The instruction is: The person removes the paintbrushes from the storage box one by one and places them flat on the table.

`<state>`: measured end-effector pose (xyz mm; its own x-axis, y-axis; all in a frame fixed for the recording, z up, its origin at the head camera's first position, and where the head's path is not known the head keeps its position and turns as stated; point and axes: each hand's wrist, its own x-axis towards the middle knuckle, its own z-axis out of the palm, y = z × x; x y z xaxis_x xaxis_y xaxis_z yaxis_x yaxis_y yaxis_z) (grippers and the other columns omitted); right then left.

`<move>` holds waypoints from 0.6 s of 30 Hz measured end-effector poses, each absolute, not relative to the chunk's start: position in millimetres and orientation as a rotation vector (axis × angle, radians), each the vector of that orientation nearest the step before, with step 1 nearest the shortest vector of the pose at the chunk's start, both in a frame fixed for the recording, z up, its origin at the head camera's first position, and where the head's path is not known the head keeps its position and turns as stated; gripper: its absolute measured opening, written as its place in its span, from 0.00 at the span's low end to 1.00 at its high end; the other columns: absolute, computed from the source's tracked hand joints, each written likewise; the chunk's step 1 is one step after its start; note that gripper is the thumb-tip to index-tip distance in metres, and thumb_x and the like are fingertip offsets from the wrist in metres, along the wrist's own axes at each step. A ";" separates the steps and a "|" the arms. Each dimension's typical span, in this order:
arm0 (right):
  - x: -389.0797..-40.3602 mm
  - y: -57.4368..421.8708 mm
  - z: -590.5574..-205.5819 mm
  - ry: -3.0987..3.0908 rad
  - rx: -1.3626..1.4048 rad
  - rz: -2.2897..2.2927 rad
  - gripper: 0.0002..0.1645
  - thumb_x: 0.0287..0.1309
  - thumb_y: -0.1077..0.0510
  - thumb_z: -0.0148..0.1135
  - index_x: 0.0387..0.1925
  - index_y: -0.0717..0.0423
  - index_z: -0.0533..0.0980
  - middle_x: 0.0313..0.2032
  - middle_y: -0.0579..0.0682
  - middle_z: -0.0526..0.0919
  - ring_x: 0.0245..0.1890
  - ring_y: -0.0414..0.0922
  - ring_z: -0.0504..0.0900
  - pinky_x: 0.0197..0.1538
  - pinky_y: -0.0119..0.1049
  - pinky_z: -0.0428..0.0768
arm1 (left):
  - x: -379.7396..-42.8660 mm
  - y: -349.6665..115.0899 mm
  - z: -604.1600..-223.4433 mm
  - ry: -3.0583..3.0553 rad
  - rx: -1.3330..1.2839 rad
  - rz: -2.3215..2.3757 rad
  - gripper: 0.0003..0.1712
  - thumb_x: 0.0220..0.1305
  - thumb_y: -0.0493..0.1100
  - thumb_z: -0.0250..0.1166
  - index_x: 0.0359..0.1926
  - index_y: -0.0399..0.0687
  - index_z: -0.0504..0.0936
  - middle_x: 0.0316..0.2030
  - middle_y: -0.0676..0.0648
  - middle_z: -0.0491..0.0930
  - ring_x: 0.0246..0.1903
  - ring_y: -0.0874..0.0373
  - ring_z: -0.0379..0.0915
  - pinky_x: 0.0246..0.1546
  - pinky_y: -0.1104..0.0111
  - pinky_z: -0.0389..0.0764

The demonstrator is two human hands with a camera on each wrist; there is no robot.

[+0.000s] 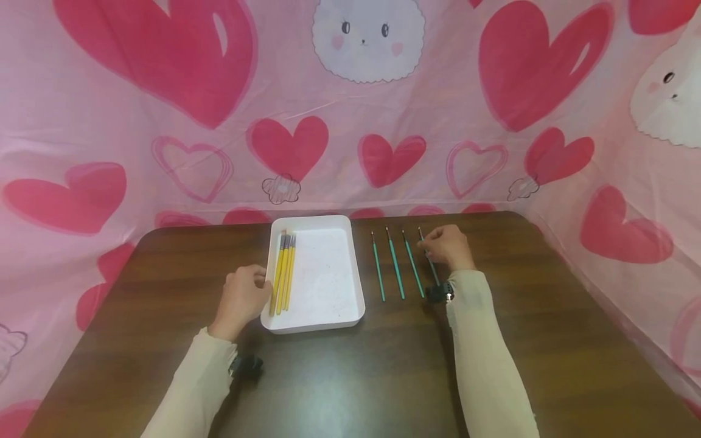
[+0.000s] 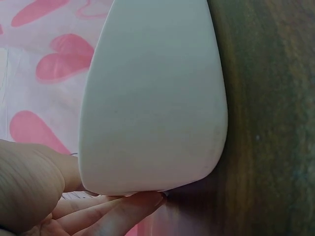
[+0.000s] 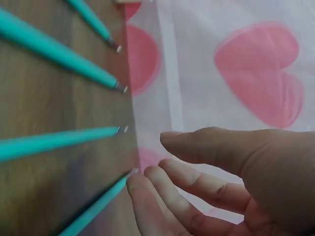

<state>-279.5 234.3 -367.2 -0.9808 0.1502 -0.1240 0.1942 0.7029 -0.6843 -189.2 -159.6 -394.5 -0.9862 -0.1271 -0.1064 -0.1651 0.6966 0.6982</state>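
Observation:
My left hand (image 1: pixel 243 299) holds the left wall of a white tray (image 1: pixel 353 286); in the left wrist view its thumb goes behind the rim and its fingers (image 2: pixel 123 211) lie against the outside. Several yellow paintbrushes (image 1: pixel 283 274) lie side by side along the tray's left side, bristles toward the back. To the right of the tray, several thin teal paintbrushes (image 1: pixel 395 267) lie spaced in a row. Over the rightmost teal paintbrush (image 3: pixel 98 209) is my right hand (image 1: pixel 448 244), thumb and fingers apart with nothing between them. The fingertips are close to its tip; contact is unclear.
Everything rests on a dark brown wooden table (image 1: pixel 328 389) with rounded back corners. A pink cloth (image 1: pixel 339 103) with hearts and white faces hangs behind and at the sides. Both wrists carry a black strapped device (image 1: pixel 438 293).

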 end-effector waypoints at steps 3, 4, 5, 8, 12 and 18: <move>-280.6 222.6 -360.5 2.773 0.241 -1.236 0.16 0.62 0.56 0.67 0.44 0.66 0.84 0.42 0.59 0.89 0.29 0.40 0.86 0.38 0.32 0.87 | -188.5 -159.5 -394.6 2.846 -0.249 1.176 0.23 0.71 0.41 0.62 0.63 0.36 0.77 0.57 0.33 0.81 0.50 0.40 0.83 0.51 0.47 0.86; -281.2 218.8 -358.6 2.760 0.222 -1.248 0.16 0.63 0.56 0.66 0.44 0.66 0.84 0.44 0.60 0.89 0.31 0.41 0.87 0.40 0.34 0.88 | -188.3 -159.3 -394.6 2.845 -0.251 1.175 0.23 0.71 0.41 0.62 0.63 0.36 0.77 0.58 0.33 0.81 0.50 0.40 0.83 0.51 0.47 0.86; -281.7 214.7 -356.7 2.753 0.212 -1.254 0.15 0.62 0.57 0.66 0.44 0.65 0.84 0.45 0.60 0.88 0.33 0.43 0.88 0.41 0.35 0.88 | -188.3 -159.1 -394.6 2.847 -0.254 1.172 0.23 0.71 0.41 0.62 0.63 0.36 0.77 0.58 0.33 0.81 0.50 0.40 0.83 0.51 0.47 0.86; -283.5 203.1 -351.5 2.743 0.174 -1.259 0.15 0.61 0.56 0.68 0.43 0.64 0.84 0.40 0.57 0.88 0.33 0.45 0.89 0.42 0.38 0.89 | -188.2 -158.3 -394.3 2.851 -0.258 1.166 0.23 0.71 0.41 0.62 0.63 0.36 0.77 0.58 0.33 0.81 0.50 0.39 0.83 0.51 0.47 0.86; -286.1 185.6 -348.5 2.730 0.132 -1.287 0.14 0.60 0.57 0.70 0.42 0.64 0.84 0.35 0.55 0.88 0.30 0.45 0.88 0.38 0.34 0.88 | -188.3 -158.2 -394.4 2.855 -0.256 1.171 0.23 0.71 0.41 0.62 0.63 0.36 0.77 0.58 0.33 0.81 0.51 0.39 0.83 0.51 0.47 0.86; -288.1 160.2 -341.6 2.694 0.081 -1.283 0.15 0.59 0.58 0.70 0.42 0.65 0.83 0.35 0.57 0.89 0.28 0.42 0.87 0.39 0.35 0.89 | -190.6 -159.9 -392.3 2.841 -0.258 1.172 0.23 0.71 0.41 0.62 0.63 0.36 0.77 0.58 0.32 0.81 0.50 0.39 0.83 0.51 0.47 0.86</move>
<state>-288.1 160.2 -341.6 -0.9863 -0.0184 -0.1638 0.1156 0.6312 -0.7670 -190.6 -159.9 -392.3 -0.9844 -0.1320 -0.1165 -0.1758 0.6973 0.6949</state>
